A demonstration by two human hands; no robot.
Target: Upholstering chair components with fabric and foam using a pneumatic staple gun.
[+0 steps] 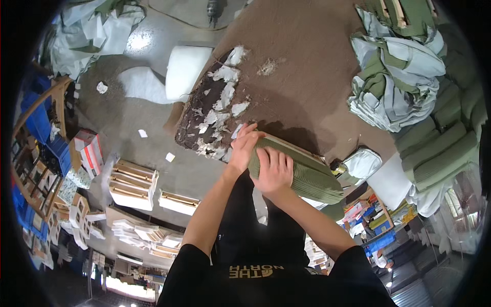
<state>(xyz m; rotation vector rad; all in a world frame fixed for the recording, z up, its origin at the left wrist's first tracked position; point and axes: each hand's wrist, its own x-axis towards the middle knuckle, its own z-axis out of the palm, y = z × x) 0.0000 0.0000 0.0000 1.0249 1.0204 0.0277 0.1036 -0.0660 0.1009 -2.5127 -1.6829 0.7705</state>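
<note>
A long padded piece covered in green ribbed fabric point(302, 166) lies across the near edge of the brown table, in front of my body. A strip of pale wood shows along its far side. My left hand point(244, 147) grips its left end, fingers bent over the corner. Just to the right, my right hand point(273, 170) is pressed over the fabric, with the fingers curled across the padding. The underside of the piece is hidden, and so are parts of both thumbs.
The brown worktable point(307, 71) has a torn edge with white scraps point(225, 102). Piled green and grey fabric covers point(394, 77) lie at the right, beside stacked green cushions point(445, 153). White foam point(186, 71), a drill point(212, 11) and wooden frames point(133, 184) are to the left.
</note>
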